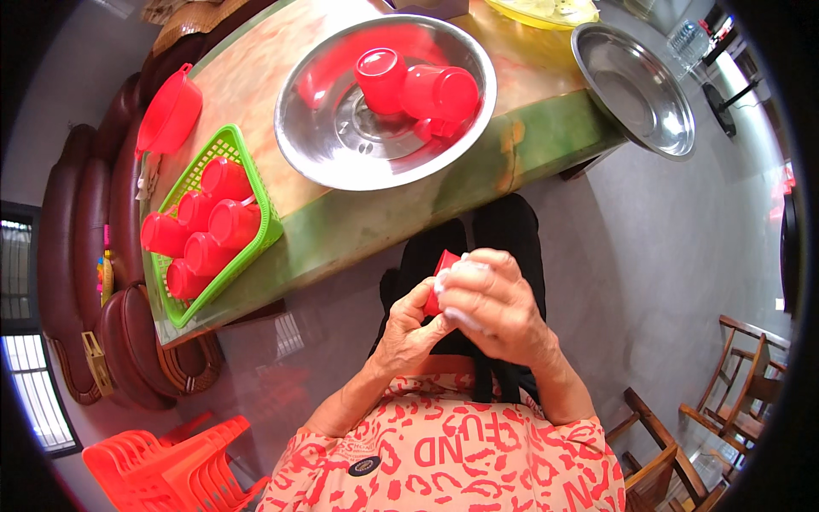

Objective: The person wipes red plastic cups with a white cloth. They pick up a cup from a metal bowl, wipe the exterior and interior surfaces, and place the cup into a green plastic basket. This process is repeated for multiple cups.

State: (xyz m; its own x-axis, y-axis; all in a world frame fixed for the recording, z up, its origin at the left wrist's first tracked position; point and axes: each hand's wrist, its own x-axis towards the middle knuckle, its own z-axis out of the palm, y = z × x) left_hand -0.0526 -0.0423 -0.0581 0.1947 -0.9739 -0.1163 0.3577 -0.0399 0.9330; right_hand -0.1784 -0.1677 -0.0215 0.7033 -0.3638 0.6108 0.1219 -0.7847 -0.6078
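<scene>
- Patterned red-and-cream shirt [444, 461] at the lower edge, nearest the lens; both forearms rise from it to meet over the lap, clear of the desk, so the work is done in the air and not on the surface
- Left hand [408, 328]: fingers closed round the lower side of a red plastic cup [442, 271], steadying it from beneath; only a small part of the cup shows between the hands
- Right hand [495, 303]: fingers curled over the cup's top, pressing a small white cloth or wad [461, 266] against it; whether it is cloth or paper cannot be told
- Green-edged desk [384, 213] just beyond the knees, all vessels within arm's reach
- Large steel basin [341, 154] at the desk's middle, holding two red cups [418, 85] on their sides, loose, touching each other
- Green plastic basket [256, 183] to the left of the basin, packed with red cups [209, 226] lying side by side, kept together and apart from those in the basin
- Red lidded bowl [169, 113] beyond the basket, near the desk's left rim
- Second steel basin [636, 90] tilted at the desk's right corner, nothing seen in it
- Stack of orange plastic stools [171, 469] on the floor, lower left
- Wooden chairs [734, 384] at right, well apart
</scene>
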